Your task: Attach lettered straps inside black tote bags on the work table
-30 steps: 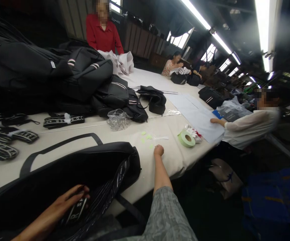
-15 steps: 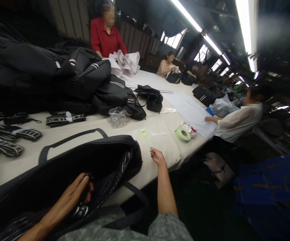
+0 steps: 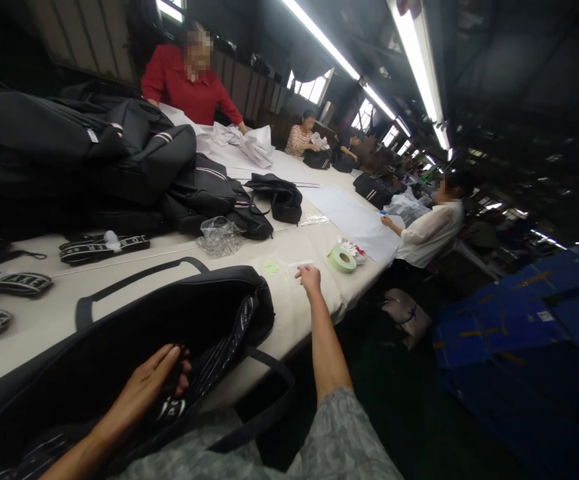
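Observing remotely, I place the black bag [image 3: 219,283] over the near edge of the worktop [image 3: 289,323], long axis toward the right hand [image 3: 309,278] — just right of the green labels [image 3: 271,268]; the left hand [image 3: 157,375] is inside. Both curl; grip indeterminable.

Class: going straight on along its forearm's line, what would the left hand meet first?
The left hand would probably meet the inside of the open black bag first, towards its far end, though depth in its dark interior is unclear.
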### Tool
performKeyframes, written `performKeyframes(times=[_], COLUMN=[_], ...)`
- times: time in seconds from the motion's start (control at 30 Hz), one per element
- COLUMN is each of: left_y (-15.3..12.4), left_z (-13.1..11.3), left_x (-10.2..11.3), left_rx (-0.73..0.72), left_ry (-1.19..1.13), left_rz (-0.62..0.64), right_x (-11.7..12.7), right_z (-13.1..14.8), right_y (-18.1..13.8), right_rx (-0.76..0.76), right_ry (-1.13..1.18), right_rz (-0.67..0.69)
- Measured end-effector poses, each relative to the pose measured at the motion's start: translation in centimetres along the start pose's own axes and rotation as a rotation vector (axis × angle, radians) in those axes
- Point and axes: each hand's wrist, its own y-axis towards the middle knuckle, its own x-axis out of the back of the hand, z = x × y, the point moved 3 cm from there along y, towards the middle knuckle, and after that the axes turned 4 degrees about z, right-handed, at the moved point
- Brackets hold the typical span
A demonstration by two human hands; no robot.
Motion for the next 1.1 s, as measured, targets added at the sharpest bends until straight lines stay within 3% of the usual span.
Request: performKeyframes(times=[0.1,0.2,0.3,0.43,0.57,0.73,1.1], left_y=[-0.1,-0.5,-1.2,-2.4,-3.2,-3.5,-2.7], left_z=[-0.3,-1.0,-2.0,-2.8,-2.9,-3.2,-2.4], left_x=[0.0,-0.5,-0.8,-0.8,-0.6,-0.7,-0.5], left_rx=[-0.010,-0.066,-0.158,-0.212,-0.218,-0.236,-0.257], left_ry=[-0.014,-0.010,-0.003,-0.057,-0.118,-0.120,-0.005], left_rz=[-0.005,0.029,0.045,0.040,0.039,0.105,0.071], right_x=[-2.7,-7.9,-13.0,-16.9,-17.4,-16.3,-15.8], right_z=[3.8,5.4,3.9,-0.2,-2.5,-3.0,-3.7], right_y=[-3.8,-9.6,-15.3,-19.9,-21.4,-21.5,-21.6], right_rx=[0.106,0.118,-0.018,-0.172,-0.142,-0.117,-0.131], right_ry=[0.113,0.426,0.609,0.601,0.591,0.613,0.667], right_rz=[0.129,0.495,0.724,0.740,0.632,0.514,0.522])
